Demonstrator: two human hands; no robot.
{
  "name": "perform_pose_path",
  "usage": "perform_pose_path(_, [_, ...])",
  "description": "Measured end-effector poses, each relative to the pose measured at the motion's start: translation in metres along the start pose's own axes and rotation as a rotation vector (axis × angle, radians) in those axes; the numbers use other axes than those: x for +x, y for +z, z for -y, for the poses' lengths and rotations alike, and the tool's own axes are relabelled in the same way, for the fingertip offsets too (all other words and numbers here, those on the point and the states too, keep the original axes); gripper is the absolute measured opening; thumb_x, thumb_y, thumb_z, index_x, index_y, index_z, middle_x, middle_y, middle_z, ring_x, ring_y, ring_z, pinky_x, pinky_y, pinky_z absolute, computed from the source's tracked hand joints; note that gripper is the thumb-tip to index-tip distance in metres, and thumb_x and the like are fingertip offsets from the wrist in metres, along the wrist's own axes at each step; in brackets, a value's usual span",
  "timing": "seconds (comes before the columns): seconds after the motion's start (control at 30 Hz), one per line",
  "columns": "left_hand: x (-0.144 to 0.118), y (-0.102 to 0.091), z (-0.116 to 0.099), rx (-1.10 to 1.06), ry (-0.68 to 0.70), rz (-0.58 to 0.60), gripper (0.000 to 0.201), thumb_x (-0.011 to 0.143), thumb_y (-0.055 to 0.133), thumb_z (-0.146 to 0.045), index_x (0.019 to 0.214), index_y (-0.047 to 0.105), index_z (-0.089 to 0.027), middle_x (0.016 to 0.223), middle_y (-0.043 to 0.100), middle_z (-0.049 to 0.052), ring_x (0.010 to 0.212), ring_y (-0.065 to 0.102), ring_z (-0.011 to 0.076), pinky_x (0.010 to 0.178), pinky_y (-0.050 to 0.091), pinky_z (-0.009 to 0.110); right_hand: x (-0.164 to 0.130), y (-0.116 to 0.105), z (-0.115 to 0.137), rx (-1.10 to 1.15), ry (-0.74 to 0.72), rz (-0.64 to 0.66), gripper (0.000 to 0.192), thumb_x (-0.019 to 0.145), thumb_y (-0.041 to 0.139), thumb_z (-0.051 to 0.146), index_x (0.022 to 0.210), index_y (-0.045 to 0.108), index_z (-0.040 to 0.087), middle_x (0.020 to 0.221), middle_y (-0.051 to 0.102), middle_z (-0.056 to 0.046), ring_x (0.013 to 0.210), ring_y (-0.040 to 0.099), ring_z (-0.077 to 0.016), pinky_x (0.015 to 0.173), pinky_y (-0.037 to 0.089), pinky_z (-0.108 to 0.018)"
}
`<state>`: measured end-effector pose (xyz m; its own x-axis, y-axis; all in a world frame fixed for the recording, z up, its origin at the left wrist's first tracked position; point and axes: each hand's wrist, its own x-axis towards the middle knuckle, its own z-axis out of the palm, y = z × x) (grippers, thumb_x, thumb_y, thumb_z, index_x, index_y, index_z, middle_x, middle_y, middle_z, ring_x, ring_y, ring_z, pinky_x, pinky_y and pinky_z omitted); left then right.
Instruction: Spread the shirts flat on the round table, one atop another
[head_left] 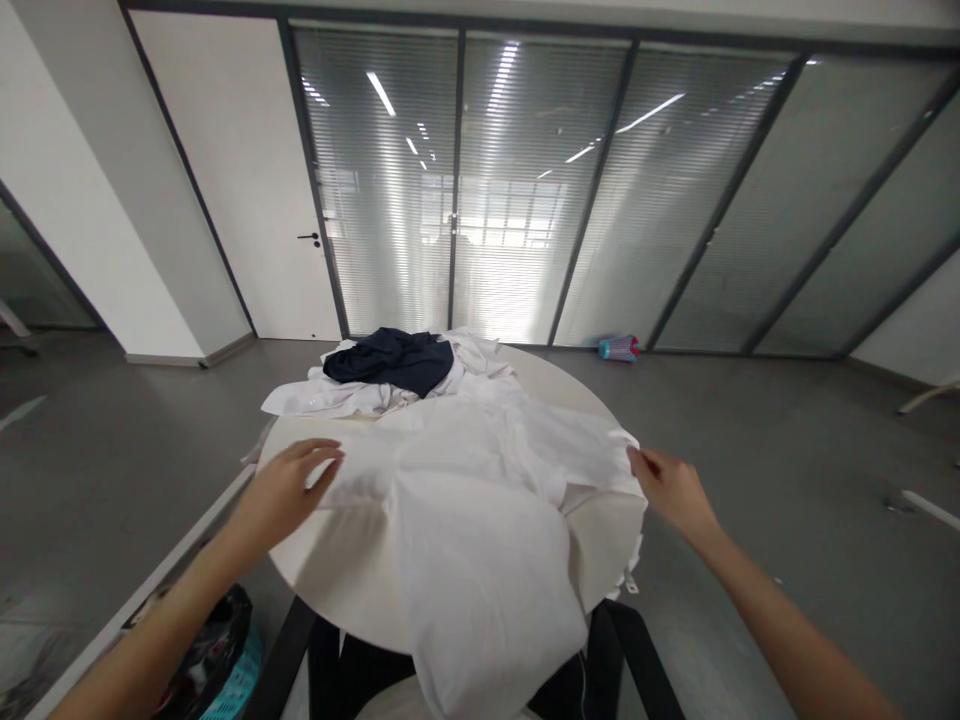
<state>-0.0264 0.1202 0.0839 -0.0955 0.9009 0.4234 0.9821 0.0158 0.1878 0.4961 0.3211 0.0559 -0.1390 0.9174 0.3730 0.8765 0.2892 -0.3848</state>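
Observation:
A white garment (480, 480) lies spread over a round white table (330, 570), its lower part hanging off the near edge. My left hand (289, 485) rests flat, fingers apart, on the garment's left side. My right hand (671, 487) pinches the garment's right edge near the table's right rim. Behind it lies a pile of white clothes (352, 395) with a dark navy garment (394, 360) on top.
A basket with dark contents (217, 650) stands on the floor at the lower left. A black chair frame (630, 650) shows under the table. A small pink and teal object (619, 347) lies by the glass wall with blinds. Grey floor surrounds the table.

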Motion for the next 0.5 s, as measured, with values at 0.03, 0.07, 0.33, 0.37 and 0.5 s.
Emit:
perform_pose_path(0.03, [0.011, 0.009, -0.025, -0.041, 0.035, 0.068, 0.044, 0.096, 0.034, -0.046, 0.105, 0.070, -0.023, 0.123, 0.069, 0.008, 0.117, 0.062, 0.0266, 0.103, 0.049, 0.042, -0.011, -0.004, 0.003, -0.033, -0.015, 0.122, 0.046, 0.089, 0.039, 0.055, 0.062, 0.059, 0.023, 0.062, 0.064, -0.007, 0.058, 0.060, -0.0208, 0.059, 0.043, -0.030])
perform_pose_path(0.07, [0.020, 0.020, -0.049, -0.071, 0.088, 0.150, 0.044, 0.098, 0.033, -0.043, 0.109, 0.070, -0.022, 0.126, 0.067, 0.008, 0.124, 0.058, 0.0265, 0.106, 0.046, 0.043, -0.020, -0.007, 0.004, -0.057, -0.044, 0.225, 0.046, 0.089, 0.040, 0.054, 0.063, 0.062, 0.023, 0.065, 0.065, -0.007, 0.061, 0.061, -0.0215, 0.062, 0.044, -0.031])
perform_pose_path(0.33, [0.052, 0.127, -0.132, -0.063, 0.118, 0.380, 0.072, 0.094, 0.033, -0.068, 0.147, 0.043, -0.020, 0.155, 0.034, 0.022, 0.144, 0.024, 0.0470, 0.108, 0.024, 0.068, -0.048, 0.026, 0.009, -0.230, -0.100, 0.282, 0.052, 0.092, 0.040, 0.059, 0.118, 0.069, 0.024, 0.100, 0.067, -0.013, 0.099, 0.061, -0.0311, 0.094, 0.045, -0.048])
perform_pose_path(0.37, [0.053, 0.136, -0.129, -0.043, 0.112, 0.363, 0.075, 0.093, 0.032, -0.070, 0.149, 0.040, -0.020, 0.156, 0.032, 0.023, 0.145, 0.022, 0.0480, 0.109, 0.021, 0.069, -0.047, 0.032, 0.014, -0.256, -0.077, 0.271, 0.054, 0.091, 0.042, 0.060, 0.122, 0.067, 0.023, 0.105, 0.066, -0.014, 0.102, 0.060, -0.0325, 0.093, 0.045, -0.049])
perform_pose_path(0.5, [0.061, 0.150, -0.111, 0.005, 0.131, 0.316, 0.075, 0.092, 0.032, -0.071, 0.150, 0.039, -0.024, 0.157, 0.032, 0.020, 0.145, 0.020, 0.0470, 0.111, 0.015, 0.066, -0.039, 0.052, 0.040, -0.177, -0.056, 0.238, 0.069, 0.087, 0.052, 0.061, 0.143, 0.045, 0.020, 0.129, 0.057, -0.019, 0.121, 0.051, -0.0385, 0.100, 0.038, -0.054])
